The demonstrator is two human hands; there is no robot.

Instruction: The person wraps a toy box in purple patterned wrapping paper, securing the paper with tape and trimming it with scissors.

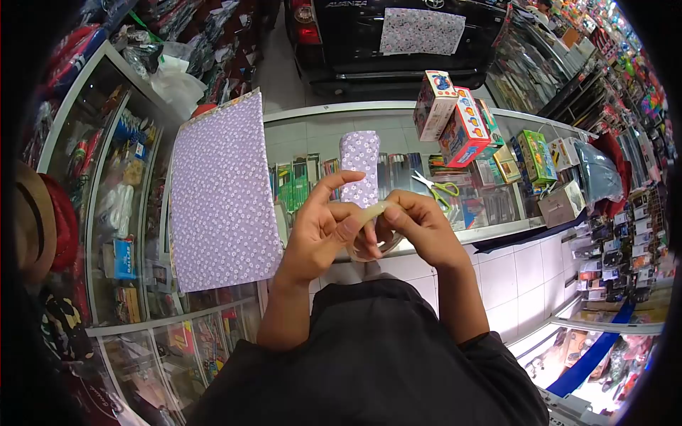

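A roll of clear tape (374, 211) is between my hands, above the near edge of the glass counter. My left hand (320, 231) pinches its left side with the thumb, while the index finger stretches out free. On the other side, my right hand (423, 227) grips the roll between thumb and fingers. Part of the ring is hidden behind the fingers. Just beyond lies a wrapped package (360, 160) in purple flowered paper. Scissors (437, 188) with green handles rest open to its right. A large sheet of the same wrapping paper (224, 192) lies at the left.
The glass counter (312, 128) holds stationery under its top. Several toy boxes (465, 128) stand at its back right, with a green box (538, 156) farther right. A glass cabinet (106, 206) is on the left. Behind the counter is a black car (348, 39).
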